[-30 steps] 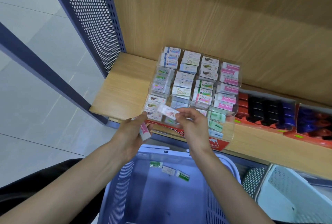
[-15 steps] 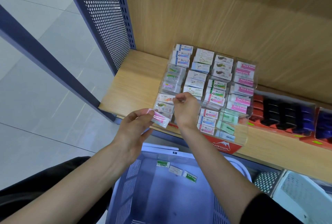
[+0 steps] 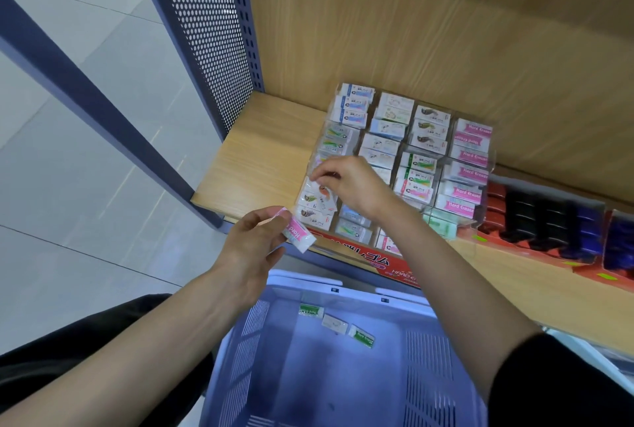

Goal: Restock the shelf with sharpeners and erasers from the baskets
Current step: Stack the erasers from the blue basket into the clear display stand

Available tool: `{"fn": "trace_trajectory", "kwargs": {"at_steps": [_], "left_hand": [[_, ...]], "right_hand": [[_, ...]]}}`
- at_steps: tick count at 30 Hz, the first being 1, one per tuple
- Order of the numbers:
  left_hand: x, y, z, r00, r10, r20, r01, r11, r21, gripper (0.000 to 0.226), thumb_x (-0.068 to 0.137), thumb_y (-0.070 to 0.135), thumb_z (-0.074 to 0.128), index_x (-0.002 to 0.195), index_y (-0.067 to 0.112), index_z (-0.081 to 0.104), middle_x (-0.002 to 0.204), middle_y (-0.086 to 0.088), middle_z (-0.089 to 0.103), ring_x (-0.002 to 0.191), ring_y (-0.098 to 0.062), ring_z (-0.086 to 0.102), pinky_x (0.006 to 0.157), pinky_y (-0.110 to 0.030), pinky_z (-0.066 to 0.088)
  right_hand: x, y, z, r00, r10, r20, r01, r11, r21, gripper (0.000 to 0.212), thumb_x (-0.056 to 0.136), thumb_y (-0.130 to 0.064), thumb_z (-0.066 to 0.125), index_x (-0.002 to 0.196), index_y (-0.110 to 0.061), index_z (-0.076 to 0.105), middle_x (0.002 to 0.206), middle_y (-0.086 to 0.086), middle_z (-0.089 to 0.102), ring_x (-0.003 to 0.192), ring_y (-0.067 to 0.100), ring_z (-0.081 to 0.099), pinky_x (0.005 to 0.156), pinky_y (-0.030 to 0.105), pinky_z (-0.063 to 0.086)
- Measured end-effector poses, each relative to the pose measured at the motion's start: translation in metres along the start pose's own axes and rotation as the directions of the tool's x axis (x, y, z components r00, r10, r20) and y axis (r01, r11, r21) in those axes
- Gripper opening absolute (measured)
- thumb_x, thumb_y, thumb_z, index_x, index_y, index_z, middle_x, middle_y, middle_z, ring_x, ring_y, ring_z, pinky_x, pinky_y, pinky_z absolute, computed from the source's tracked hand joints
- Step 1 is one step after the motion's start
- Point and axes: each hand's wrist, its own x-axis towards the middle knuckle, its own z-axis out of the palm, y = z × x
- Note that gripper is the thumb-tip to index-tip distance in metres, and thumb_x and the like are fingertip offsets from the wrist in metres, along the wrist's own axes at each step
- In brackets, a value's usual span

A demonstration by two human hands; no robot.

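Observation:
A clear tiered display rack point(image 3: 487, 149) full of packaged erasers stands on the wooden shelf point(image 3: 260, 166). My left hand point(image 3: 254, 241) holds a pink-and-white "Hard Eraser" point(image 3: 298, 233) just in front of the rack's lower left corner. My right hand point(image 3: 350, 183) reaches over the rack's left column, fingertips pinching a small wrapped eraser point(image 3: 324, 198) at a lower-left compartment. Below, a blue plastic basket point(image 3: 247, 351) holds three loose erasers point(image 3: 338, 323) on its floor.
Red trays of dark sharpeners point(image 3: 549, 217) line the shelf to the right of the rack. A perforated blue metal side panel point(image 3: 206, 32) bounds the shelf at left. Tiled floor lies to the left. The wooden back wall rises behind the rack.
My right hand carried its eraser from in front of the rack up into the left column. My left hand turned the pink eraser upward and lifted slightly. The camera shifted left.

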Motion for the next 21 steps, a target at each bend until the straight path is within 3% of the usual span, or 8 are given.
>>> {"fn": "trace_trajectory", "kwargs": {"at_steps": [3,6,10,16,21], "left_hand": [[0.001,0.002,0.002,1.0,0.006,0.002,-0.006,1.0,-0.014,0.008,0.092,0.013,0.059,0.088,0.02,0.057,0.084,0.001,0.065,0.08,-0.011,0.061,0.083,-0.023,0.04],[0.001,0.002,0.002,1.0,0.005,0.002,-0.005,1.0,-0.012,0.009,0.091,0.014,0.059,0.086,0.021,0.057,0.083,0.002,0.066,0.081,-0.01,0.061,0.082,-0.023,0.041],[0.002,0.0,0.0,1.0,0.002,0.0,-0.002,1.0,-0.017,0.01,0.09,0.014,0.061,0.084,0.021,0.058,0.083,0.002,0.065,0.08,-0.011,0.059,0.079,-0.023,0.042],[0.001,0.001,-0.004,1.0,0.013,0.017,-0.012,0.999,-0.052,0.009,0.089,0.011,0.062,0.092,0.018,0.059,0.09,-0.001,0.065,0.087,-0.013,0.06,0.077,-0.02,0.044],[0.002,0.0,-0.002,1.0,0.011,0.007,-0.011,1.0,-0.025,0.009,0.088,0.011,0.063,0.092,0.018,0.059,0.095,-0.004,0.068,0.089,-0.011,0.063,0.081,-0.021,0.044]], "right_hand": [[0.003,0.0,0.011,1.0,0.014,0.007,-0.014,0.997,0.073,0.024,0.091,-0.001,0.056,0.113,-0.006,0.067,0.117,0.01,0.064,0.102,0.017,0.061,0.093,0.02,0.044],[-0.005,0.003,0.015,0.99,0.046,-0.136,-0.032,0.994,0.104,0.027,0.092,-0.006,0.057,0.118,-0.008,0.063,0.123,0.007,0.059,0.115,0.017,0.054,0.096,0.014,0.037],[-0.026,0.017,0.036,0.973,0.087,-0.213,-0.154,0.933,-0.326,0.038,0.09,-0.032,0.061,0.124,-0.015,0.056,0.12,0.003,0.055,0.113,0.024,0.044,0.094,0.03,0.036],[-0.025,0.023,0.042,0.941,0.013,-0.338,-0.111,0.955,-0.275,0.031,0.088,-0.004,0.059,0.116,-0.015,0.064,0.114,0.004,0.06,0.106,0.023,0.045,0.093,0.03,0.037],[-0.021,0.025,0.041,0.953,-0.048,-0.299,-0.076,0.918,-0.39,0.031,0.088,-0.004,0.055,0.115,-0.016,0.067,0.117,-0.001,0.062,0.108,0.022,0.043,0.088,0.027,0.028]]}}
